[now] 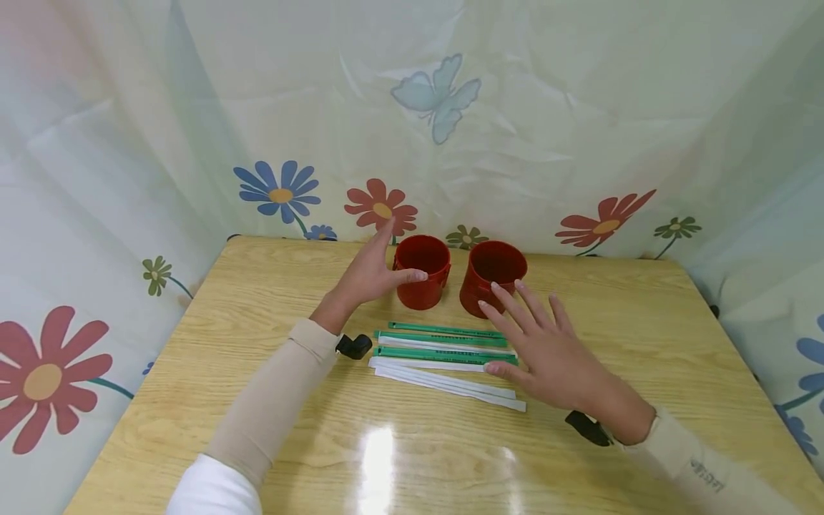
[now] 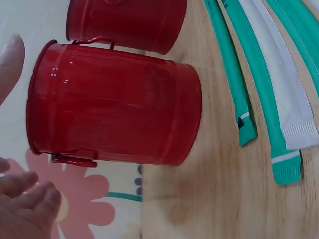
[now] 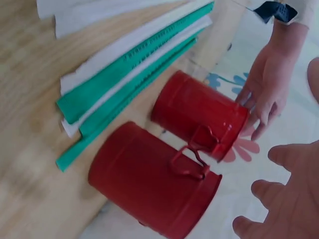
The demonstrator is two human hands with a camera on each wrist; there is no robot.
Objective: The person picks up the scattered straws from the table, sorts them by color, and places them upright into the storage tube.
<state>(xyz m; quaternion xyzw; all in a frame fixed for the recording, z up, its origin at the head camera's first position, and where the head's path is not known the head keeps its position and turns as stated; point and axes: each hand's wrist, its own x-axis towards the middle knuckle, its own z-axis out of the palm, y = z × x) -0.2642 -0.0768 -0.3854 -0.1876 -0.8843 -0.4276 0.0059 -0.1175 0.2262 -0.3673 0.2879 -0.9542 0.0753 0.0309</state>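
Observation:
Two small red metal buckets with wire side handles stand side by side at the back of the table: a left bucket and a right bucket. My left hand is at the left bucket, thumb and fingers spread; in the left wrist view a gap separates the fingers from that bucket. With fingers spread, my right hand hovers in front of the right bucket, near the strips' right ends. The right wrist view shows its fingers apart from the right bucket. Neither hand holds anything.
In front of the buckets, several long, thin green packets and white packets lie roughly parallel on the wooden table. A flower-printed curtain hangs close behind the buckets and along both sides.

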